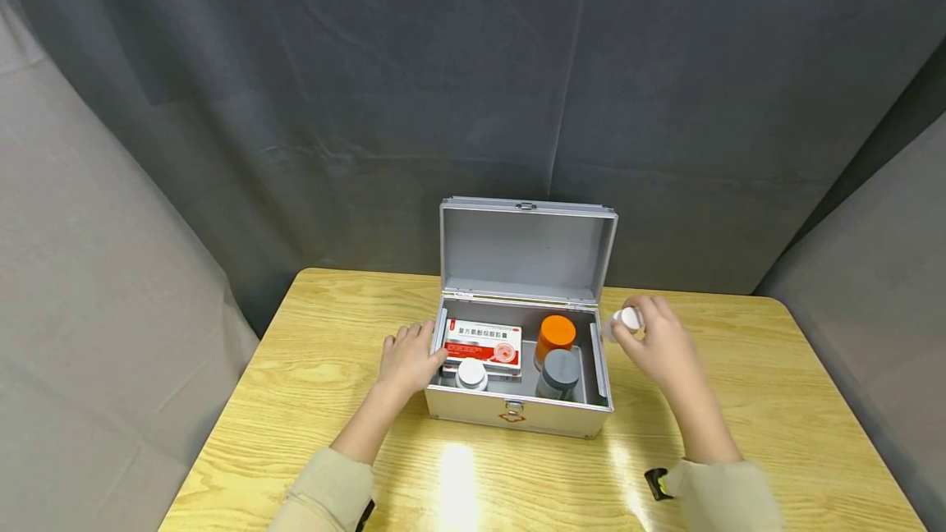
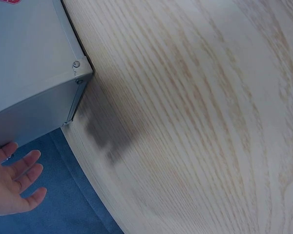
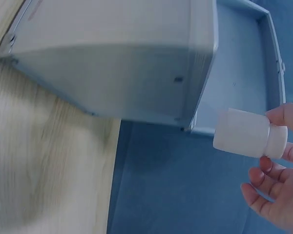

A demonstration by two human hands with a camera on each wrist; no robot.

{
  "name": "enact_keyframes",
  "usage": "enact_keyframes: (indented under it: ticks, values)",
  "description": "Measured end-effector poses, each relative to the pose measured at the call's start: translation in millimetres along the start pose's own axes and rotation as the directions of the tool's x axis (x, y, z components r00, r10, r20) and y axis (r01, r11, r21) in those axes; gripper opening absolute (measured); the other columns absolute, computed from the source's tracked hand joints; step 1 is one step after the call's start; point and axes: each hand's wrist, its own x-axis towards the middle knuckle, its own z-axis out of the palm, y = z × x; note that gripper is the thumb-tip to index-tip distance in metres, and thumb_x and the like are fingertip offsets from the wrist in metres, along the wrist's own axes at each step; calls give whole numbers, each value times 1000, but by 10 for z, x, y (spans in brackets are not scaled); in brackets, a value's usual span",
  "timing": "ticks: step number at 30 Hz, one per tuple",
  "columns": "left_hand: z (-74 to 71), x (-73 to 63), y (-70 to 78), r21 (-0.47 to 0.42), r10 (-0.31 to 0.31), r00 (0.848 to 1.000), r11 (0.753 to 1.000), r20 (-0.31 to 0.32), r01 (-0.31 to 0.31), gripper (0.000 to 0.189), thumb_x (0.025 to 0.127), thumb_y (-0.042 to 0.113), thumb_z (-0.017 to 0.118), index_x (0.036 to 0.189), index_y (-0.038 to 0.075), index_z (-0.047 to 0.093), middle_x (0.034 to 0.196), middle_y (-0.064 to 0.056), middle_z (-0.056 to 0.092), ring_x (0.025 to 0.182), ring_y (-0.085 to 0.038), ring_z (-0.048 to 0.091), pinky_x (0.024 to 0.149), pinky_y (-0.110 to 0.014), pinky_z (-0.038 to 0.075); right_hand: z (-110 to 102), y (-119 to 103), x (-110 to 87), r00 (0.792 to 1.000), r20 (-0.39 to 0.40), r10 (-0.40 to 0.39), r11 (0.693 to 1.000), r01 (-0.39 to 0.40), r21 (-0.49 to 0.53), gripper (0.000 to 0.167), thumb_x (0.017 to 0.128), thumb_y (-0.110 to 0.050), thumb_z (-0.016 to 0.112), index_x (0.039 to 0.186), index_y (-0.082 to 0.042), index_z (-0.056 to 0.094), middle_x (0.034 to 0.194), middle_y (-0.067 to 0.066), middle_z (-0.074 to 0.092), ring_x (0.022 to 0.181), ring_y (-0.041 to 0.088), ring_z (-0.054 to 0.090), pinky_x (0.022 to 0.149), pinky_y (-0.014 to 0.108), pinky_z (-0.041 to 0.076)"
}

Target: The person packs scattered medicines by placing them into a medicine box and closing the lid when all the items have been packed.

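A silver first-aid case (image 1: 473,410) stands on the table with its lid (image 1: 526,249) raised. My left hand (image 1: 408,360) rests on the case's left rim, thumb over the edge, its other fingers loosely spread outside. To the right of the case, my right hand (image 1: 661,343) pinches a small white pill bottle (image 3: 241,132) by its cap end. The bottle is tilted on its side in the air. Inside the case lie a red and white medicine box (image 1: 484,343), another white bottle (image 1: 471,374), an orange-capped bottle (image 1: 556,335) and a grey-capped bottle (image 1: 559,374).
The wooden table (image 1: 754,401) reaches out on both sides of the case. Dark grey cloth (image 1: 369,105) hangs behind it, and lighter cloth (image 1: 96,269) hangs at the left. A black strap piece (image 1: 656,484) shows by the right sleeve.
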Motion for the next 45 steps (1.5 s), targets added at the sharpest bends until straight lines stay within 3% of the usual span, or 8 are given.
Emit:
enact_keyframes:
  ticks: [3, 10, 14, 22, 45]
  values:
    - [0, 0, -2, -1, -3, 1000, 1000, 2, 3, 56, 88, 42, 49, 134, 11, 41, 129, -15, 49, 117, -33, 43, 94, -51, 32, 39, -88, 25, 1000, 13, -14, 1000, 14, 18, 24, 79, -17, 62, 99, -4, 57, 90, 13, 53, 65, 22, 47, 52, 33, 36]
    - [-3, 1, -4, -6, -3, 1000, 1000, 9, 3, 57, 88, 43, 48, 134, 11, 41, 130, -15, 48, 118, -33, 43, 94, -51, 31, 151, -271, 63, 996, 79, -52, 998, 49, 40, 27, 80, -18, 62, 103, -3, 57, 94, 14, 53, 73, 27, 51, 60, 42, 44]
    - [-10, 1, -3, -11, 0, 1000, 1000, 7, 0, 57, 88, 43, 49, 134, 10, 42, 130, -15, 48, 118, -33, 43, 94, -51, 31, 211, -356, 78, 992, 109, -71, 997, 67, 39, 29, 80, -20, 63, 103, -4, 57, 95, 12, 53, 75, 27, 52, 61, 42, 46]
    - [-15, 1, -8, -7, 1, 1000, 1000, 6, -1, 57, 88, 43, 50, 134, 10, 42, 129, -15, 49, 117, -33, 44, 93, -51, 32, 313, -504, 115, 986, 98, -133, 989, 127, 70, 25, 79, -21, 64, 99, -7, 58, 91, 6, 53, 73, 22, 51, 60, 36, 42]
    - [-23, -7, -11, -9, -10, 1000, 1000, 21, 10, 58, 88, 42, 49, 136, 10, 40, 131, -15, 47, 119, -33, 41, 95, -51, 30, 635, -743, 89, 938, 190, -291, 956, 290, 30, 22, 76, -25, 65, 93, -11, 60, 82, 0, 52, 69, 15, 49, 63, 36, 42]
